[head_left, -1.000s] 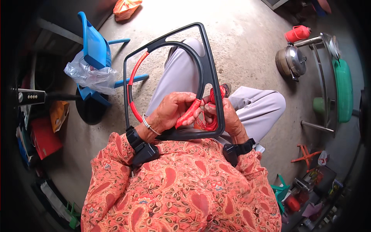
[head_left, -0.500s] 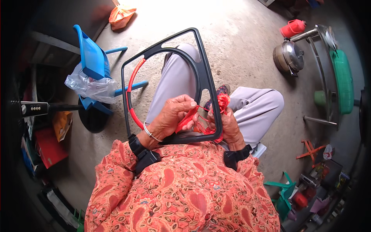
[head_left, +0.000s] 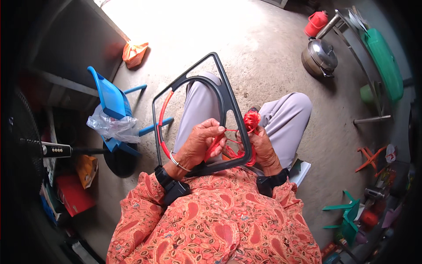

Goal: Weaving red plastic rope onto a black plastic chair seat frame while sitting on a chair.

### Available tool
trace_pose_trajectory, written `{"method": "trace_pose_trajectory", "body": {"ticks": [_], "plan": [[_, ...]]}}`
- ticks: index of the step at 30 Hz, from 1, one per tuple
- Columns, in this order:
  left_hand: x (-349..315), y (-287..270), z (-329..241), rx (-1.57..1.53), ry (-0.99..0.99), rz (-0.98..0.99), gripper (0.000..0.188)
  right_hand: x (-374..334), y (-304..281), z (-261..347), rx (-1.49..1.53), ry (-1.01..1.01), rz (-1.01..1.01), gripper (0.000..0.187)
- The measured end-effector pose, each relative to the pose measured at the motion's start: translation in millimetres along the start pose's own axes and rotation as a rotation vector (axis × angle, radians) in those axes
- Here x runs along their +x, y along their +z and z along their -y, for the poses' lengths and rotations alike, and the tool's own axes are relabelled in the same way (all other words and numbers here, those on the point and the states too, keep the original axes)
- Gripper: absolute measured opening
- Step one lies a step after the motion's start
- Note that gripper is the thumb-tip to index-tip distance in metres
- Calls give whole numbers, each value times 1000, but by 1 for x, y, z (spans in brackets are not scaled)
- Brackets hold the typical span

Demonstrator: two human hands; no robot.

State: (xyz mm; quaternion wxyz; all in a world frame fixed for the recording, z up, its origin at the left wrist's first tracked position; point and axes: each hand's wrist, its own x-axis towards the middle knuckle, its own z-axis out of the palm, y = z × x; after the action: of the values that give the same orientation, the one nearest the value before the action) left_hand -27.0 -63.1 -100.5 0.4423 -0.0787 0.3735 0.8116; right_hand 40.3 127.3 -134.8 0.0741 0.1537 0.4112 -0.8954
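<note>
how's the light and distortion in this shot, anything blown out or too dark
Head view: the floor at top is blown out white by glare; the left side with the fan sinks into shadow; fisheye bends edges and blackens the corners; both hands, left and right, and the black frame are sharp.

Landmark: black frame [head_left: 228, 103], standing tilted on the lap. Inside the frame: one large opening above the left hand [head_left: 198, 143], partly backed by grey trouser legs; a narrow slot at its right edge, crossed by red cord [head_left: 220, 143]. Right of the frame, touching it: right hand [head_left: 259, 147] and a bunch of red cord. Beyond the frame's top: bare concrete floor [head_left: 246, 39], open. Left of the frame, near: blue plastic chair [head_left: 110, 99] with a clear plastic bag [head_left: 112, 127] on it; further left, a fan stand [head_left: 52, 149]. Far right of the frame, well apart: metal pot [head_left: 320, 57], red jug [head_left: 316, 23], green container [head_left: 384, 57] on a metal rack.
</note>
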Motion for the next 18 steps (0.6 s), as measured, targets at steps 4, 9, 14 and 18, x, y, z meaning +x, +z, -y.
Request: {"method": "trace_pose_trajectory", "body": {"ticks": [4,9,14,18], "plan": [[0,14,4,33,-54,27,10,-13,2,17,11,15,17,28],[-9,29,10,61,-102,65,8,-24,-18,5,104,13,70,16],[-6,33,13,131,-139,59,8,-28,-8,13,138,-18,2,18],[12,41,2,167,-140,80,8,-24,-18,25,151,-63,41,16]]}}
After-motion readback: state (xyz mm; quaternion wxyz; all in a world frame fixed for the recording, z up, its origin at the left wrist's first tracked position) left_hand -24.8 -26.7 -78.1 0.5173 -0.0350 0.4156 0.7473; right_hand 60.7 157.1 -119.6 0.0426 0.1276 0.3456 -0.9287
